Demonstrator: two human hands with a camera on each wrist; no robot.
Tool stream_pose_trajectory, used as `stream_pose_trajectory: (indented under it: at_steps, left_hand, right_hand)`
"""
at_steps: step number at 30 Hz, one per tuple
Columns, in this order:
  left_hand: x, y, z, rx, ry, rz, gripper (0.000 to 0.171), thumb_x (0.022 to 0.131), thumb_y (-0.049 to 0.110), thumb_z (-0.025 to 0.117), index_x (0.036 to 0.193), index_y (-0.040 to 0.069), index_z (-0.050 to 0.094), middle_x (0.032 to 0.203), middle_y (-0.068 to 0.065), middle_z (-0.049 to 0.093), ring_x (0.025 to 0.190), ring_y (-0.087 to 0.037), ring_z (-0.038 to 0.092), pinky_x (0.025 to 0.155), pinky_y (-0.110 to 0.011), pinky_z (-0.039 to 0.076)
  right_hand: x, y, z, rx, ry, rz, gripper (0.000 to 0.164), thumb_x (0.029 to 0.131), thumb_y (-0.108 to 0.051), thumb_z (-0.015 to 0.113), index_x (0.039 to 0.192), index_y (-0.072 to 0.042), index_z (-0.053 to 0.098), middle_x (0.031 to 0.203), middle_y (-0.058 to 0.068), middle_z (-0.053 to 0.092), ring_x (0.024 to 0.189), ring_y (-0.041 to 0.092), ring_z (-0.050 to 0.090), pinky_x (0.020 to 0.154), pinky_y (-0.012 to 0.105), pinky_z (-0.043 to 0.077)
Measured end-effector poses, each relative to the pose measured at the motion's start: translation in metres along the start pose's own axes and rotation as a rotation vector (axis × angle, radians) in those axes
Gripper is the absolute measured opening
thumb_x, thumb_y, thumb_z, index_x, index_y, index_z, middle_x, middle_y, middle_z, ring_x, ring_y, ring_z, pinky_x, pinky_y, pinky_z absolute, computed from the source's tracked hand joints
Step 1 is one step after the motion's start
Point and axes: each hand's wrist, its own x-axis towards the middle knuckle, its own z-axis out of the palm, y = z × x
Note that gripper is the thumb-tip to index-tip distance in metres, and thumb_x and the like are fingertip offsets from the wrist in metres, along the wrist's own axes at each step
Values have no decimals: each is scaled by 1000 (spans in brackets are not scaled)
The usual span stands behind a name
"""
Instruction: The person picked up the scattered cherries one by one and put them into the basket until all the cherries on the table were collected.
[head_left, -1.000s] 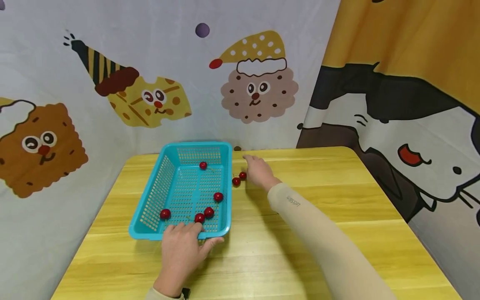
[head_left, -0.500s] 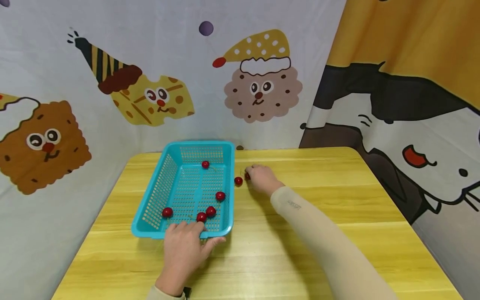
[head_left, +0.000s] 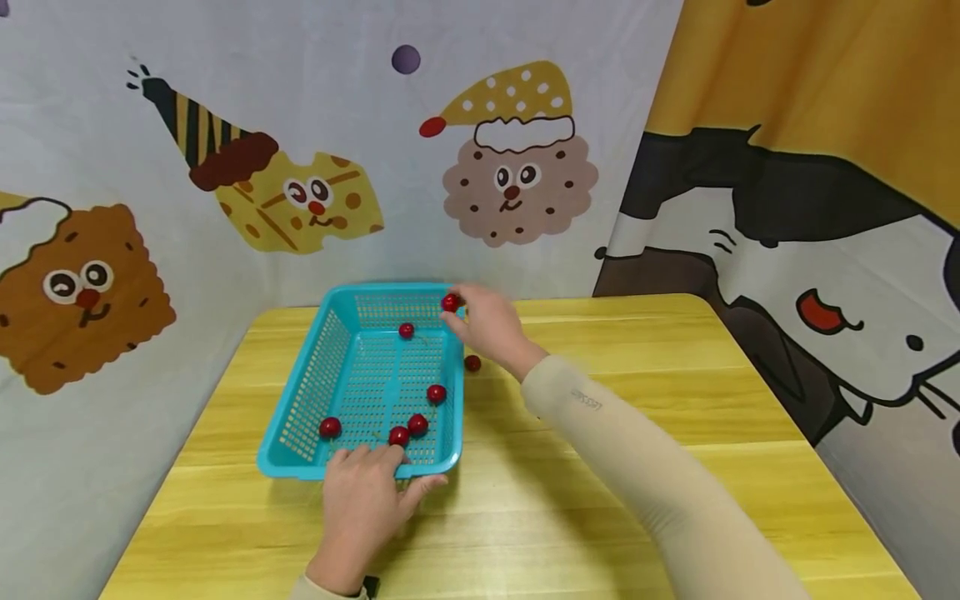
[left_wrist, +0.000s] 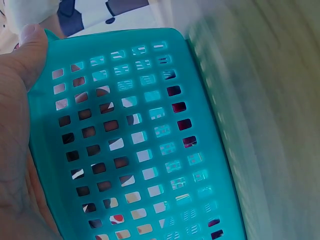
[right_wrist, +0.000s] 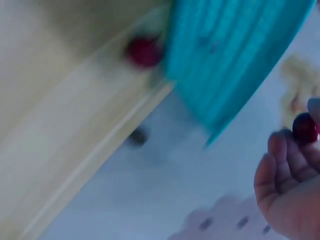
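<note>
A blue plastic basket [head_left: 300,379] with perforated walls stands on the table, several red cherries [head_left: 330,427] lying inside it. My left hand [head_left: 363,500] grips its near rim, fingers over the edge and thumb along the outside; in the left wrist view the basket's end wall [left_wrist: 115,120] is beside that hand. Over the far right corner of the basket, my right hand [head_left: 491,325] pinches a cherry [head_left: 450,302] between thumb and fingers. The same held cherry [right_wrist: 304,129] shows in the right wrist view. Another cherry [head_left: 472,363] lies on the table, just outside the basket's right wall.
The wooden table [head_left: 637,358] stretches right of the basket and toward me. Behind its far edge hangs a pale cloth [head_left: 420,208] printed with cartoon snacks, with a cartoon-printed curtain [head_left: 810,167] on the right.
My right hand took one of two cherries from the table beside the basket and lifted it left, over the basket's rim. My left hand has kept its grip on the near rim.
</note>
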Motion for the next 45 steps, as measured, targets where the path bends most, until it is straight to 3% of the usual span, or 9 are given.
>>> stream_pose_trajectory:
  at_steps: [5,10,15,19,26,32,39,45]
  left_hand:
    - [0,2,3,9,-9,7,64,70,79,64,64,16,54,52,3,50,51,-21,44,54,-37,32]
    - [1,5,4,4,-12,11,64,70,78,64,64,15,55,53,2,50,51,-20,44,54,-37,32]
    - [2,2,3,8,6,12,67,71,80,61,64,13,56,54,0,53,52,-23,46,53,-38,33]
    - [1,-1,2,20,-12,3,67,72,81,59,64,14,54,53,1,51,52,-22,44,53,-37,32]
    - [-3,-1,2,12,-18,-11,63,67,76,68,62,16,52,52,2,47,51,-21,41,53,-36,31]
    - [-3,0,2,14,-17,-14,64,68,78,66,62,16,51,51,2,45,50,-21,41,53,-36,31]
    - [-1,0,0,15,-12,-3,67,71,81,61,61,15,51,51,3,44,50,-20,40,51,-36,31]
    - [-2,0,1,23,13,6,67,69,82,61,60,16,50,50,3,43,48,-20,40,51,-36,30]
  right_hand:
    - [-15,-42,25,-84,-175,-216,43,94,-39,65,130,-15,60,125,-1,62,108,14,56,91,35,50]
    - [-27,-51,48,-231,-315,-250,39,92,-45,66,123,-21,63,108,-8,67,92,10,58,80,34,51]
    - [-26,-52,57,-289,-301,-248,40,90,-49,66,119,-23,64,92,-10,66,80,10,55,73,34,51]
    - [-25,-55,59,-344,-323,-238,35,88,-52,67,107,-22,63,78,-10,59,72,11,51,74,36,50]
    - [-27,-59,59,-437,-365,-216,33,88,-55,65,91,-23,60,68,-10,55,67,11,51,78,37,49]
    - [-27,-62,60,-440,-387,-198,36,88,-57,64,100,-23,65,71,-9,58,69,11,52,82,37,49]
    - [-27,-63,58,-438,-404,-181,47,89,-59,63,120,-23,66,92,-8,69,79,11,56,88,38,48]
    - [-27,-62,58,-424,-391,-186,43,90,-59,62,113,-23,67,87,-7,69,75,11,56,81,36,49]
